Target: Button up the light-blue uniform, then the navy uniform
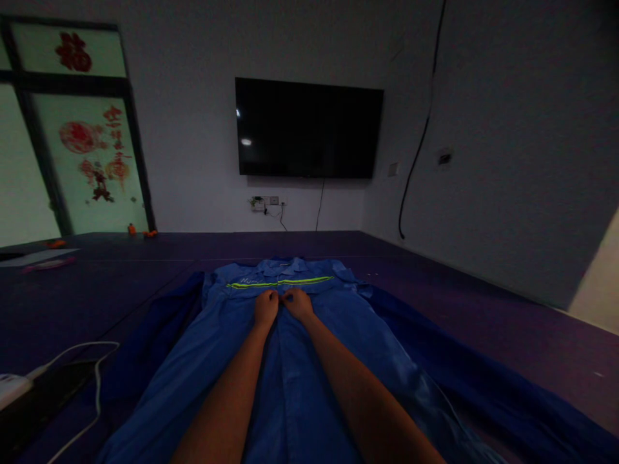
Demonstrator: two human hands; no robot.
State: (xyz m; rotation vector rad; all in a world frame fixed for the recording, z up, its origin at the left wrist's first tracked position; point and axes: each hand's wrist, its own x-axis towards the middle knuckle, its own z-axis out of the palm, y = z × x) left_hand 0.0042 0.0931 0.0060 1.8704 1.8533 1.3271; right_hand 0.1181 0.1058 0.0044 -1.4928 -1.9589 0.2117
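A blue work shirt (333,328) with a yellow-green stripe across its chest lies spread face up, its collar pointing away from me. Its darker blue sleeves stretch out to both sides. At the front placket, just below the stripe, my left hand (266,308) pinches the fabric. Close beside it, my right hand (296,303) is also closed on the cloth of the placket. The fingertips of both hands nearly meet. Whether a button sits between them is too small and dark to make out.
A white power strip (14,388) with a white cable lies at the lower left. Small orange objects (151,234) sit by the glass door (91,154). A television (309,129) hangs on the far wall, and a black cable (414,164) runs down the right wall.
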